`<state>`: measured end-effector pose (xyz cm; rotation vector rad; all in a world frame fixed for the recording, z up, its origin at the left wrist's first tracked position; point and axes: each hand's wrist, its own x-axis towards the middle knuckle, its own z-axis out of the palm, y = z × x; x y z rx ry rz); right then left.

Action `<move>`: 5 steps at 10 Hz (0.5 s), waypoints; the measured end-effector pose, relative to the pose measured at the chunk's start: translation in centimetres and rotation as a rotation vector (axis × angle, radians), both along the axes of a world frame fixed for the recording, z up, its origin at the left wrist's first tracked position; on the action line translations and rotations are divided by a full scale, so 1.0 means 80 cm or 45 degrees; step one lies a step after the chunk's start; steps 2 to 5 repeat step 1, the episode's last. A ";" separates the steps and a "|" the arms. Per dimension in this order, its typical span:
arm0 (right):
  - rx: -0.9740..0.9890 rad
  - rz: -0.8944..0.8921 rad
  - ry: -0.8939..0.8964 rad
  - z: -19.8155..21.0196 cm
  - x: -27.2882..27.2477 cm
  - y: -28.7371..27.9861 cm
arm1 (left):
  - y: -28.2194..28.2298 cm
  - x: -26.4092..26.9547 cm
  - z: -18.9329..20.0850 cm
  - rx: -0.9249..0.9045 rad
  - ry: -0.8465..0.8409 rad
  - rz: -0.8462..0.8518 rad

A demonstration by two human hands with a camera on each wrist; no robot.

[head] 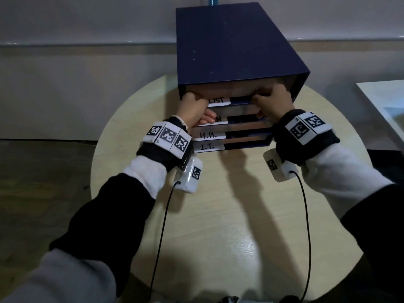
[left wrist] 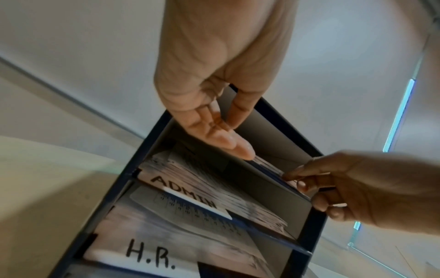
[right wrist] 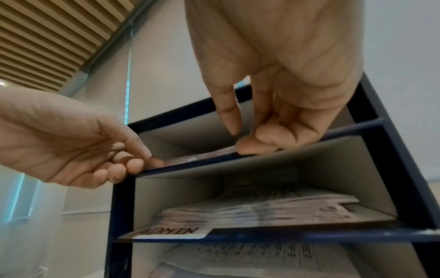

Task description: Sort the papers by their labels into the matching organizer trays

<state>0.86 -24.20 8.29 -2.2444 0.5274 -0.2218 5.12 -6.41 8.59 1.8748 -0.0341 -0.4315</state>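
A navy organizer [head: 229, 44] stands on the round table, its four trays labelled LIST [head: 218, 100], ADMIN [left wrist: 185, 195], H.R. [head: 207, 135] and I.T. [head: 207, 147]. Both hands are at the front of the top tray. My left hand [head: 192, 110] holds its left end, fingers on a paper [right wrist: 209, 155] lying in that tray, thumb below the lip. My right hand [head: 273, 99] pinches the same paper's front edge [left wrist: 269, 163] at the right end, thumb on top. Printed sheets lie in the ADMIN tray [right wrist: 262, 208] and the H.R. tray [left wrist: 166, 235].
The pale wooden round table [head: 218, 215] stretches toward me in front of the organizer. A white surface [head: 382, 99] stands off to the right. A wall runs behind the organizer, and dark floor shows at left.
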 end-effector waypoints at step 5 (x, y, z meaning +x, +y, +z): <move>0.021 0.060 -0.125 0.017 -0.023 0.013 | 0.011 -0.013 -0.003 -0.001 -0.030 -0.046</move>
